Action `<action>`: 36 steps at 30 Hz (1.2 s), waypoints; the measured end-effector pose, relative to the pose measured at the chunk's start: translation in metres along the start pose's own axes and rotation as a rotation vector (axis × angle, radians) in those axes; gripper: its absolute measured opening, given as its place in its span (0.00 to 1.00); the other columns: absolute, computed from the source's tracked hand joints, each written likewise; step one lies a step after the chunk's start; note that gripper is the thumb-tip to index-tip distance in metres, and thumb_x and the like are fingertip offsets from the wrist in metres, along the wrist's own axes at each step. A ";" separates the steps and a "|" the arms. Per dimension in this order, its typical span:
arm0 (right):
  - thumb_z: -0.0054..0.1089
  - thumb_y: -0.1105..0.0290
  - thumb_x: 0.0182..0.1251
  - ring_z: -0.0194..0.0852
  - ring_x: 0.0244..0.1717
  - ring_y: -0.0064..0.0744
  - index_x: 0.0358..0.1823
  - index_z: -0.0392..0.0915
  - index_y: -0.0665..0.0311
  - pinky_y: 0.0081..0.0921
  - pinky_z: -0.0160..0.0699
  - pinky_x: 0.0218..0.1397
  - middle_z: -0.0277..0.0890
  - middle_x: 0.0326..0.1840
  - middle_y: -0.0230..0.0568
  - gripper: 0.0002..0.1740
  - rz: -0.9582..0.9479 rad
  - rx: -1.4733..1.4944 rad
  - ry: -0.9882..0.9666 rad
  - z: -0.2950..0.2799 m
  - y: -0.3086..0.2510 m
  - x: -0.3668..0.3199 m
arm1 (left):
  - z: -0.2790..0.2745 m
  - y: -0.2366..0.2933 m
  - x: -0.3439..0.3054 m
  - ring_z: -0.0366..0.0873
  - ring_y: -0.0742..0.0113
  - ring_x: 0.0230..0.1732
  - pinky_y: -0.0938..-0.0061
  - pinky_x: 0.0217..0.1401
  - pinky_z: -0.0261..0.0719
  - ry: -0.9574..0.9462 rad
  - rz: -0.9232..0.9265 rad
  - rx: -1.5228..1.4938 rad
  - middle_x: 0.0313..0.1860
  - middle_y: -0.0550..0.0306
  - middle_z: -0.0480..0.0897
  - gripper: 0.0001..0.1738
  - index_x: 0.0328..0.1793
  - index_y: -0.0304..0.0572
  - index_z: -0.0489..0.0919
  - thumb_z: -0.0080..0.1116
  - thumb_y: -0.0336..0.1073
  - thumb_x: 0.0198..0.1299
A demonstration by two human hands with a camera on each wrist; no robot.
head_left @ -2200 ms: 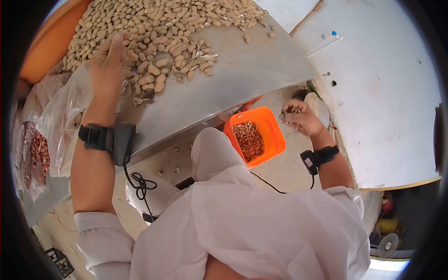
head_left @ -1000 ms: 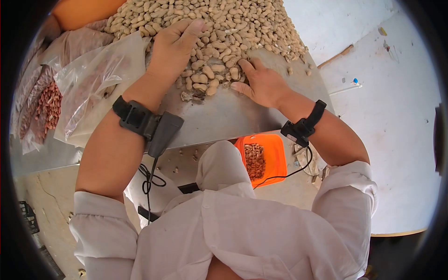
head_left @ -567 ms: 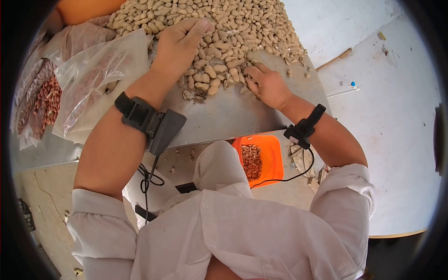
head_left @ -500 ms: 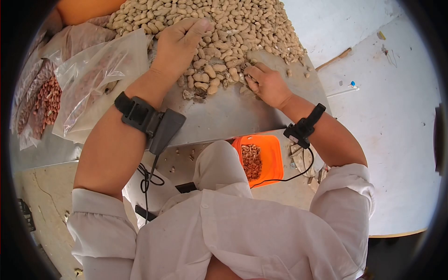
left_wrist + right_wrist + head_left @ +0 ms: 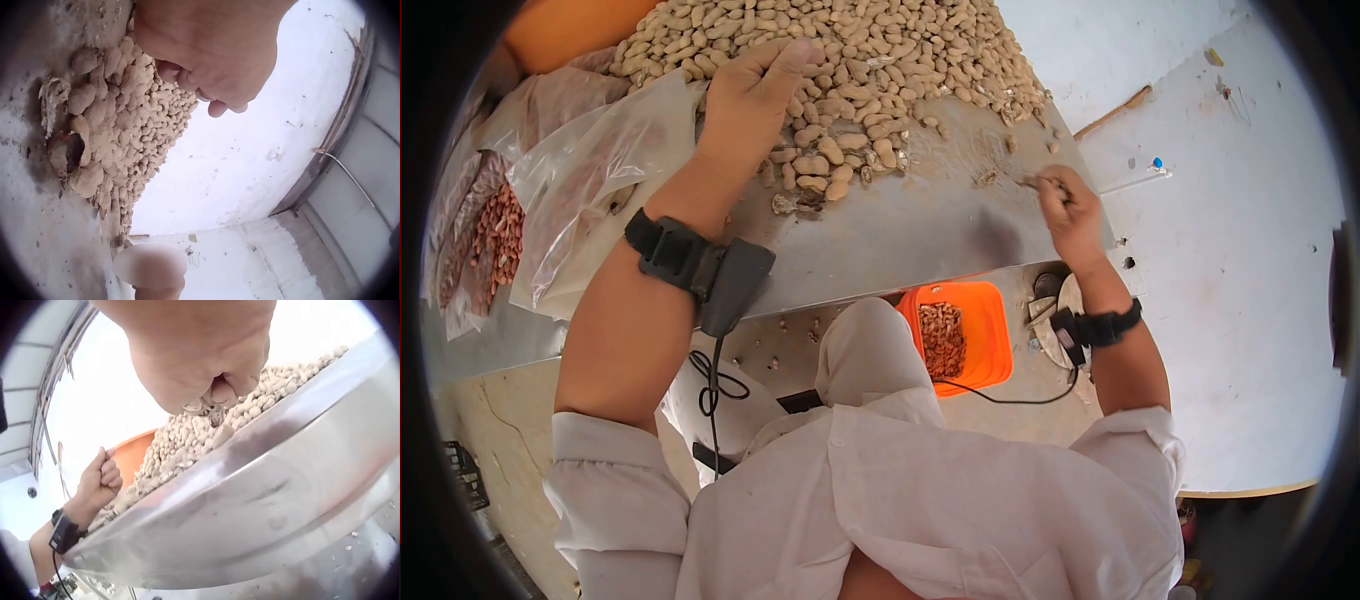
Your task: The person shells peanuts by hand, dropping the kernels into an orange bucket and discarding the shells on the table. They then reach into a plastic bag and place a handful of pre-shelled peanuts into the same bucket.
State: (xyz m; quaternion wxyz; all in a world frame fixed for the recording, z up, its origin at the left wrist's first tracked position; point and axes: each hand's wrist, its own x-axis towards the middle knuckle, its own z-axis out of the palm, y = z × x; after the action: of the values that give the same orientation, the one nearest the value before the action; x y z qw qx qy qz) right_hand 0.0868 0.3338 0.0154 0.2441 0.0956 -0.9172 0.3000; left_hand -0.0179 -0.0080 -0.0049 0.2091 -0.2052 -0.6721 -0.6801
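"Locating the peanuts (image 5: 865, 95) first, where do we find them?"

"We find them unshelled and heaped on the metal table (image 5: 830, 245), with a few loose ones toward its right edge."

"How do we read the hands?"

"We read the right hand (image 5: 1072, 215) as grasping what look like shell fragments (image 5: 216, 417), pinched at the fingertips and apart from the heap. The left hand (image 5: 748, 105) is at the left part of the heap, clenched, its fingers folded inward (nothing shows in it; contact with the heap we cannot confirm)."

"Which step do we judge to be in hand?"

"We judge it to be removal of shell waste. The next move, in our estimate, calls for releasing the fragments away from both the heap and the orange tub (image 5: 992, 355), where reddish kernels (image 5: 941, 345) lie (stray shell there would need picking out)."

"What does each view add?"

"We rely on the right wrist view for the fragments and the folded left fingers; the head view blurs the former. The left wrist view best resolves a split shell (image 5: 65, 150) at the heap's edge. Only the head view gives us the tub and, farther left, the plastic bags (image 5: 580, 200)."
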 end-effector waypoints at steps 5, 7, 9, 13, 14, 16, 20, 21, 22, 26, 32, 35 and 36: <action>0.52 0.77 0.63 0.57 0.23 0.13 0.34 0.74 0.66 0.13 0.60 0.26 0.67 0.22 0.26 0.02 0.151 -0.049 0.146 -0.052 0.042 -0.059 | 0.000 0.007 -0.002 0.53 0.84 0.21 0.86 0.23 0.51 -0.040 -0.069 -0.051 0.17 0.74 0.60 0.20 0.45 0.36 0.80 0.48 0.46 0.67; 0.52 0.77 0.63 0.55 0.23 0.13 0.34 0.74 0.66 0.13 0.59 0.25 0.66 0.22 0.25 0.02 0.236 -0.070 0.170 -0.069 0.061 -0.088 | 0.002 0.008 -0.002 0.52 0.85 0.20 0.86 0.23 0.50 -0.042 -0.087 -0.079 0.18 0.74 0.59 0.19 0.46 0.36 0.80 0.48 0.46 0.67; 0.53 0.77 0.62 0.55 0.22 0.13 0.33 0.74 0.66 0.14 0.58 0.25 0.65 0.22 0.25 0.02 0.286 -0.111 0.187 -0.074 0.080 -0.116 | 0.004 0.008 -0.003 0.51 0.85 0.20 0.86 0.22 0.49 -0.021 -0.092 -0.072 0.18 0.74 0.59 0.19 0.47 0.35 0.79 0.48 0.45 0.67; 0.55 0.73 0.62 0.61 0.22 0.17 0.36 0.75 0.66 0.17 0.64 0.26 0.68 0.21 0.29 0.05 0.417 -0.175 0.125 -0.062 0.125 -0.164 | 0.004 0.003 -0.004 0.51 0.85 0.20 0.87 0.21 0.47 -0.023 -0.104 -0.048 0.18 0.74 0.59 0.18 0.47 0.35 0.79 0.48 0.43 0.67; 0.55 0.72 0.62 0.64 0.23 0.18 0.37 0.76 0.66 0.18 0.66 0.27 0.69 0.22 0.31 0.06 0.485 -0.187 0.081 -0.057 0.137 -0.173 | 0.004 0.002 -0.004 0.50 0.85 0.20 0.86 0.21 0.47 -0.022 -0.104 -0.062 0.18 0.74 0.59 0.18 0.46 0.34 0.79 0.48 0.43 0.67; 0.56 0.67 0.61 0.74 0.28 0.31 0.42 0.77 0.67 0.26 0.72 0.32 0.75 0.26 0.43 0.12 0.605 -0.117 -0.010 -0.045 0.157 -0.186 | 0.004 0.003 -0.004 0.50 0.85 0.20 0.86 0.21 0.46 -0.016 -0.105 -0.073 0.18 0.74 0.59 0.17 0.46 0.34 0.79 0.48 0.43 0.67; 0.57 0.67 0.61 0.75 0.32 0.47 0.41 0.77 0.68 0.32 0.73 0.37 0.77 0.31 0.50 0.12 0.578 -0.377 -0.045 -0.042 0.177 -0.190 | -0.001 0.000 -0.002 0.55 0.84 0.22 0.86 0.25 0.53 -0.014 -0.136 -0.061 0.19 0.73 0.63 0.19 0.44 0.36 0.81 0.50 0.46 0.66; 0.57 0.68 0.60 0.75 0.31 0.46 0.39 0.77 0.68 0.32 0.73 0.36 0.76 0.30 0.49 0.11 0.502 -0.395 0.032 -0.046 0.165 -0.181 | -0.001 -0.002 -0.001 0.58 0.84 0.24 0.86 0.27 0.57 -0.015 -0.151 -0.061 0.20 0.73 0.65 0.20 0.43 0.36 0.82 0.51 0.48 0.65; 0.56 0.69 0.60 0.75 0.30 0.45 0.38 0.77 0.68 0.32 0.72 0.35 0.76 0.30 0.49 0.10 0.424 -0.415 0.107 -0.051 0.150 -0.171 | 0.000 -0.001 -0.001 0.58 0.84 0.24 0.86 0.27 0.57 -0.023 -0.154 -0.069 0.20 0.73 0.64 0.20 0.43 0.36 0.82 0.51 0.48 0.65; 0.57 0.75 0.57 0.72 0.26 0.42 0.33 0.76 0.68 0.32 0.71 0.32 0.74 0.29 0.46 0.04 0.032 -0.371 0.139 -0.061 0.073 -0.115 | 0.002 0.003 -0.002 0.57 0.84 0.23 0.86 0.26 0.56 -0.027 -0.142 -0.058 0.19 0.74 0.62 0.20 0.43 0.36 0.82 0.50 0.47 0.66; 0.59 0.64 0.58 0.73 0.29 0.40 0.48 0.74 0.65 0.31 0.73 0.37 0.73 0.38 0.48 0.19 0.131 -0.329 -0.175 -0.039 0.012 -0.024 | 0.000 0.009 -0.004 0.57 0.84 0.22 0.87 0.25 0.57 -0.008 -0.193 -0.001 0.18 0.74 0.63 0.20 0.44 0.36 0.82 0.50 0.47 0.66; 0.59 0.59 0.58 0.75 0.36 0.42 0.52 0.73 0.63 0.34 0.73 0.42 0.73 0.40 0.49 0.23 0.066 -0.374 -0.268 -0.015 0.039 0.002 | -0.003 0.005 -0.002 0.58 0.84 0.22 0.86 0.25 0.58 0.002 -0.178 0.032 0.18 0.73 0.65 0.21 0.43 0.36 0.82 0.50 0.48 0.65; 0.59 0.59 0.58 0.75 0.38 0.43 0.52 0.73 0.62 0.34 0.73 0.43 0.73 0.40 0.49 0.23 0.067 -0.331 -0.287 -0.010 0.033 0.011 | -0.004 0.002 0.000 0.58 0.84 0.22 0.86 0.25 0.59 0.003 -0.167 0.035 0.18 0.73 0.66 0.21 0.43 0.36 0.82 0.49 0.48 0.65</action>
State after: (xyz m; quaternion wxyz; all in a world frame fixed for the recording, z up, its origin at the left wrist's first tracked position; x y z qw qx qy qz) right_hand 0.0702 0.3659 0.0112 0.1131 0.0654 -0.9820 0.1363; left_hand -0.0162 -0.0120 -0.0034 0.1564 -0.1437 -0.6983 -0.6835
